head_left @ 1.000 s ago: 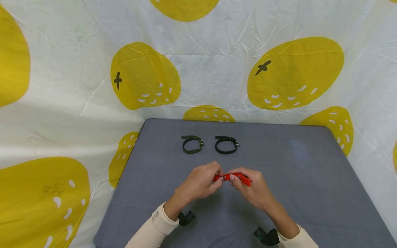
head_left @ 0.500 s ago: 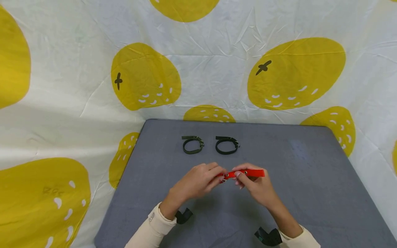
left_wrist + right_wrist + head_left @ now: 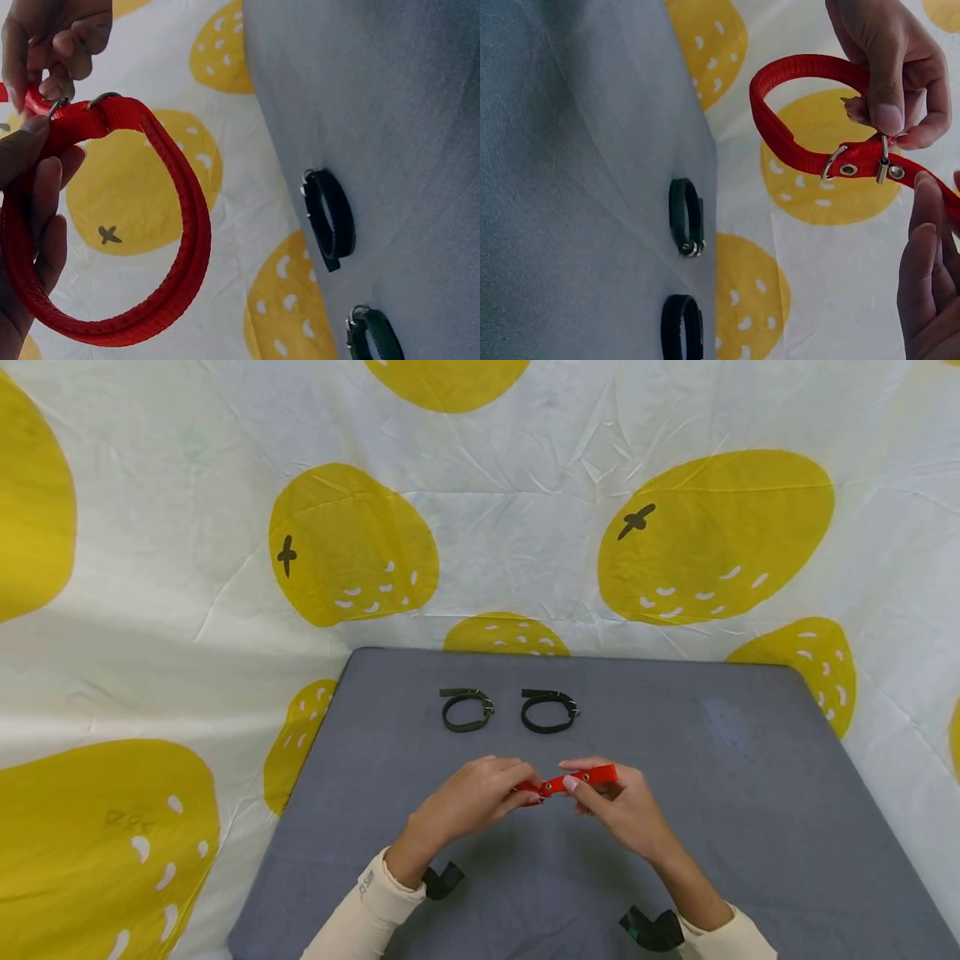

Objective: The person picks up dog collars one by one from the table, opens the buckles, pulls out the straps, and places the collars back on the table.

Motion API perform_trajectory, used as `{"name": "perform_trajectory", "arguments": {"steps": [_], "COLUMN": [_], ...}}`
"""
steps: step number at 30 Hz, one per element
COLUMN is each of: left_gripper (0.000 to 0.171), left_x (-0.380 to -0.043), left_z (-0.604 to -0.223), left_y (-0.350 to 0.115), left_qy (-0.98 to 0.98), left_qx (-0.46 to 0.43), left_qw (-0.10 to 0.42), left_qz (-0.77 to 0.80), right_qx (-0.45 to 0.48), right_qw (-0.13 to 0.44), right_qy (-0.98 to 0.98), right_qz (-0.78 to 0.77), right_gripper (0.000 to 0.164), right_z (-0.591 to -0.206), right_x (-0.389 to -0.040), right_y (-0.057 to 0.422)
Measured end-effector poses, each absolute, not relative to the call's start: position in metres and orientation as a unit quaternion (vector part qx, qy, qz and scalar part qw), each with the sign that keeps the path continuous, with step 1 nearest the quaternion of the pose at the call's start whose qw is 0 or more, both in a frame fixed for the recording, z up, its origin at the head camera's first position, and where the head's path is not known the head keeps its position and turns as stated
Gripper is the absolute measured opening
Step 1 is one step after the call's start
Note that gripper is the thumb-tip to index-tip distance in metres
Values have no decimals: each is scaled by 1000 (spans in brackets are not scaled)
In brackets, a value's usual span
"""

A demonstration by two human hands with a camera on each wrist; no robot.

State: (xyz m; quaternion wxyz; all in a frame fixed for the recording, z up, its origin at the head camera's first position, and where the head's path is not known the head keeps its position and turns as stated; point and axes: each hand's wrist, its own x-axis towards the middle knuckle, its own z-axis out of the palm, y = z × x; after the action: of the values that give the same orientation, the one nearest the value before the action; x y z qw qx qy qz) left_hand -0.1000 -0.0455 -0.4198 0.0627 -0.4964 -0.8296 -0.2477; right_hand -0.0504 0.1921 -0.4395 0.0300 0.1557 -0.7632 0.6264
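A red collar [image 3: 602,773] is held in the air between both hands, above the grey table. In the left wrist view its padded band [image 3: 196,247] forms a round loop. My left hand [image 3: 474,795] pinches it beside the metal buckle [image 3: 883,166]. The strap runs through that buckle, with a metal eyelet [image 3: 897,172] just past it and a D-ring [image 3: 832,163] on the loop side. My right hand [image 3: 628,812] holds the strap's free end between thumb and fingers; the tip sticks out past the fingers.
Two more buckled collars lie looped on the grey table [image 3: 720,827] beyond the hands, a dark green one [image 3: 467,727] and a black one [image 3: 546,729]. A white cloth [image 3: 517,552] with yellow fruit shapes hangs behind the table. Dark pieces [image 3: 651,930] hang at both wrists.
The right hand has shifted its hold, and the strap's free end has swung from pointing down-right to pointing right and slightly up. Lately both hands moved slightly left. The other collars stayed put.
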Motion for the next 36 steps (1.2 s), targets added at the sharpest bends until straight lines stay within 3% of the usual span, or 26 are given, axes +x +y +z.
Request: {"name": "perform_trajectory", "arguments": {"steps": [4, 8, 13, 19, 27, 36], "left_gripper": [13, 15, 18, 20, 23, 34], "left_x": [-101, -100, -98, -95, -96, -96], "left_z": [-418, -414, -414, -415, -410, -409], "left_y": [-46, -47, -47, -44, -42, -36], "left_qy": [-832, -842, -841, -821, -806, -800], "left_qx": [-490, -468, -433, -383, -366, -367], "left_qw": [42, 23, -22, -80, -91, -99], "left_qz": [-256, -268, -322, -416, -456, -465], "right_qx": [196, 212, 187, 169, 178, 222], "right_qw": [26, -16, -112, -224, -218, -201], "right_qy": [-757, -762, -755, -698, -603, -508], "right_qz": [623, 612, 619, 658, 746, 807], "right_gripper": [33, 39, 35, 44, 21, 33], "right_z": [-439, -442, -453, -466, -475, -476], "right_x": [-53, -53, -53, -51, -55, -58], "right_y": [195, 198, 203, 204, 198, 195]}}
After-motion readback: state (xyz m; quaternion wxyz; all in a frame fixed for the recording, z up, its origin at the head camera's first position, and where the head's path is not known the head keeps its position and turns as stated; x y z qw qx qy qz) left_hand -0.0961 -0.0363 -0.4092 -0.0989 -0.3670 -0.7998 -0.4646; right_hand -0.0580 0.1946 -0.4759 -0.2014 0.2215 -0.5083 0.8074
